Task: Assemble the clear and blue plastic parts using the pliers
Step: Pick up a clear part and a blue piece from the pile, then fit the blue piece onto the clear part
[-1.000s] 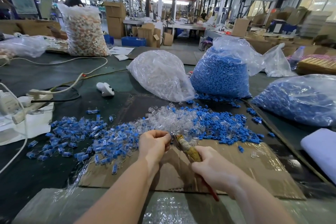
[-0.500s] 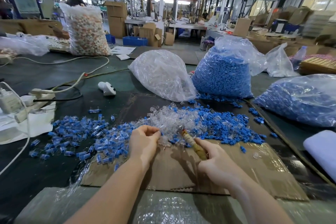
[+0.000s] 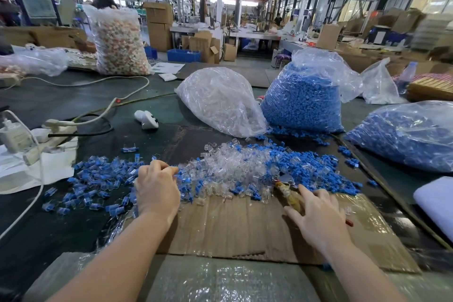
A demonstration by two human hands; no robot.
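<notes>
A heap of loose clear parts lies beside loose blue parts at the far edge of a cardboard sheet. Joined clear-and-blue pieces are spread to the left. My left hand reaches into the edge of that left spread, fingers curled down, and its fingertips are hidden. The pliers, with yellowish wrapped handles, lie on the cardboard with their jaws toward the blue parts. My right hand rests on top of them with fingers spread.
Behind the heaps stand a bag of clear parts and a bag of blue parts; another blue bag lies at right. A power strip, cables and a bottle sit at left. White foam is at right.
My left hand moved from the pliers' jaws leftward to the joined pieces. My right hand lowered the pliers onto the cardboard and its fingers spread out over them.
</notes>
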